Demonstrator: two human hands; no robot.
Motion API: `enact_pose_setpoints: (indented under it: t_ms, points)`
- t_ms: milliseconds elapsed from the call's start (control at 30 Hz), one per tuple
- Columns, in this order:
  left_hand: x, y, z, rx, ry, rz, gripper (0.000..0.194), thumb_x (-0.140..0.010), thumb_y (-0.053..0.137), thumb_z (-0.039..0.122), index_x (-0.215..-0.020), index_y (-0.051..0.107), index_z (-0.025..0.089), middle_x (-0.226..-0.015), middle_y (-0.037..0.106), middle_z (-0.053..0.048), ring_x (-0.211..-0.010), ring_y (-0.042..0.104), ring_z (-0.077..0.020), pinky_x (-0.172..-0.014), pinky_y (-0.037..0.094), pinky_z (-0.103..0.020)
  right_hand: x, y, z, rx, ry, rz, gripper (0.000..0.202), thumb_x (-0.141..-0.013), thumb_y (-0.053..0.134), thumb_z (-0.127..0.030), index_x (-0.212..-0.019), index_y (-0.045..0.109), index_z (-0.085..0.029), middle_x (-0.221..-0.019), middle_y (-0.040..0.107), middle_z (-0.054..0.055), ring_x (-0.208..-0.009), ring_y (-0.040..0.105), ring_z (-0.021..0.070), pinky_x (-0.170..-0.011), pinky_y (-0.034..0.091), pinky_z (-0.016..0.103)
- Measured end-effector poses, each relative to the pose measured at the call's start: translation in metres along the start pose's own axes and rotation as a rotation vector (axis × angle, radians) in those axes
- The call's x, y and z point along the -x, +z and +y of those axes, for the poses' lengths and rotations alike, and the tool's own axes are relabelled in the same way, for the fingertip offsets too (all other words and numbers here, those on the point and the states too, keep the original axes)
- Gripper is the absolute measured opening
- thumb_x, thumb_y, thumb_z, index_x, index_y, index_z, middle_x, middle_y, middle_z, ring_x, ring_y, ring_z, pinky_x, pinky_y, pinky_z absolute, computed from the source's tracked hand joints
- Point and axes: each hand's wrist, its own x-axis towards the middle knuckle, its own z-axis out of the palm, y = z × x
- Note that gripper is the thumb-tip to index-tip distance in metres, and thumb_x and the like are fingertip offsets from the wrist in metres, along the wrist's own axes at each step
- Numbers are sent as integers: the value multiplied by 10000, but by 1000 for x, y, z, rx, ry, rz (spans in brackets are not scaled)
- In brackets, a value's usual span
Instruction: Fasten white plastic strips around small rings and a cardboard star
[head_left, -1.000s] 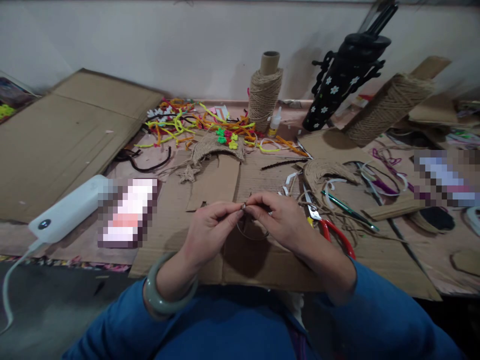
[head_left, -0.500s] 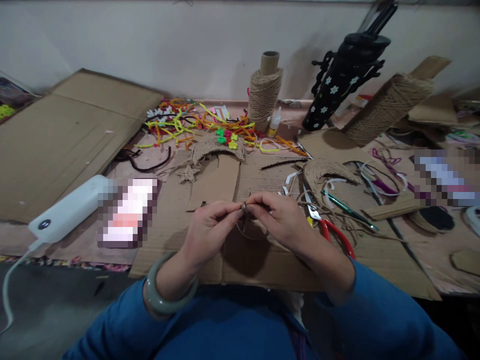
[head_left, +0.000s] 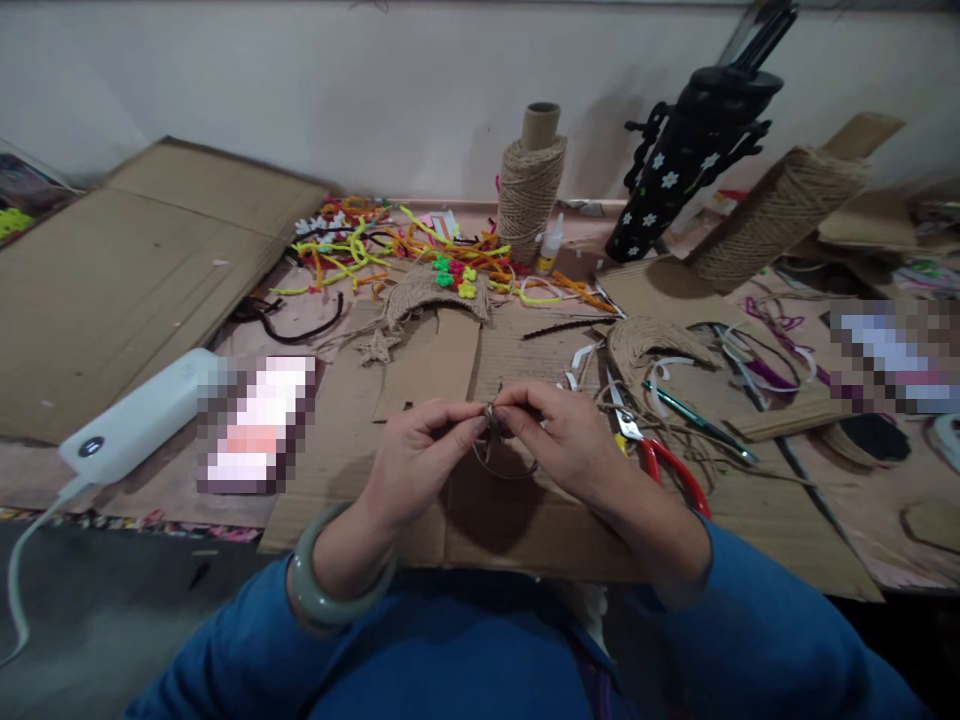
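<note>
My left hand (head_left: 420,455) and my right hand (head_left: 559,435) meet over the cardboard sheet (head_left: 420,530), thumbs and forefingers pinched on a small piece of twine (head_left: 489,412). A thin loop (head_left: 506,474) hangs below the fingertips. How the piece is shaped between the fingers is hard to make out. Beyond the hands lies a twine-covered crescent (head_left: 420,293) with green, yellow and red flowers, and beside it a twine star (head_left: 376,346). Red-handled scissors (head_left: 656,465) rest right of my right hand.
Two twine spools (head_left: 531,190) (head_left: 787,215), a glue bottle (head_left: 551,245), coloured pipe cleaners (head_left: 360,250) and a black flowered holder (head_left: 667,170) stand or lie at the back. A white power bank (head_left: 142,415) and a phone (head_left: 259,425) are at left, a second crescent (head_left: 652,342) at right.
Both hands stay in nearly the same place, with the fingers shifted very slightly around the small twine piece.
</note>
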Motion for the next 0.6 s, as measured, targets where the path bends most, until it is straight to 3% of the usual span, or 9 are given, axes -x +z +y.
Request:
enact_pose_setpoints:
  t_ms: [300,600]
  points:
    - [0,3,7,201,-38,-10,138,-681,777,266,-781,750,175,-720,766,-33,-647,711,-163,-623,586,-250,1,-2,0,-67,-10,-11,80,-866,518,-184,-795,551,-199,-651,602,-31,-588,568,107,-570,420,213]
    - [2,-2,-2,-89,163,34,116,-775,680,195,-867,750,191,-838,766,-38,-765,700,-153,-707,551,-237,0,-4,-3,-19,-82,-16,127,-889,516,-158,-809,611,-183,-709,649,-6,-671,603,114,-622,439,213]
